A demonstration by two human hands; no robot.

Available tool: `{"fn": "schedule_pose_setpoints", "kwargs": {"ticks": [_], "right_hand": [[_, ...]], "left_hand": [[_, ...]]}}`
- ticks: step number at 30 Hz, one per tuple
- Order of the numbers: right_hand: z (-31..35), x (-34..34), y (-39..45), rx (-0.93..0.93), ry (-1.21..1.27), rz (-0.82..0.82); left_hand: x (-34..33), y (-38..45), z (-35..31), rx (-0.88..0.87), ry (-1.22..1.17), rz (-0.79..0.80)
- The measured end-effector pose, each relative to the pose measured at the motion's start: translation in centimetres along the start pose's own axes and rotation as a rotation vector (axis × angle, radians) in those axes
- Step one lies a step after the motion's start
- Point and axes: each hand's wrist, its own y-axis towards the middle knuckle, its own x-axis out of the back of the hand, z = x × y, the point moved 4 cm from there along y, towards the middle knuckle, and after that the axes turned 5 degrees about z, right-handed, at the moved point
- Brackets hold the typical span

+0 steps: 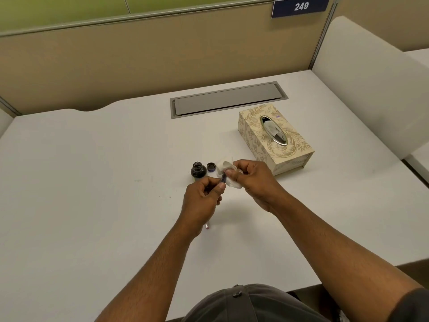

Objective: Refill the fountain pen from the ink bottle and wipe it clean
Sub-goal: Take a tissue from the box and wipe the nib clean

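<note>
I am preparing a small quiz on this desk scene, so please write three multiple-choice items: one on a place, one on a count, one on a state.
1. Where does the bottle cap lie?
A. Between the ink bottle and the tissue
B. On top of the tissue box
C. On the grey cable hatch

2. How many ink bottles stand on the desk?
A. Three
B. One
C. Two

3. In what state is the ink bottle?
A. Closed with its cap
B. Lying on its side
C. Open and upright

Answers:
1 A: the cap sits on the desk just right of the bottle, beside the tissue held in the right hand.
2 B: only one dark bottle shows.
3 C: its mouth is uncovered while the left hand holds the pen.
</note>
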Motion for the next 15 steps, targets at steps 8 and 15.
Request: {"fn": "schedule_pose_setpoints", "kwargs": {"ticks": [8,15], "right_hand": [[-0.2,0.4,0.1,-0.156,0.172,-0.007],[-0.1,1.8,0.8,-0.148,0.165,-0.237]], "left_hand": [[-0.1,0.0,0.0,0.030,0.030,0.016],[-0.3,-0.2,0.6,0.108,-0.050,0.005]]}}
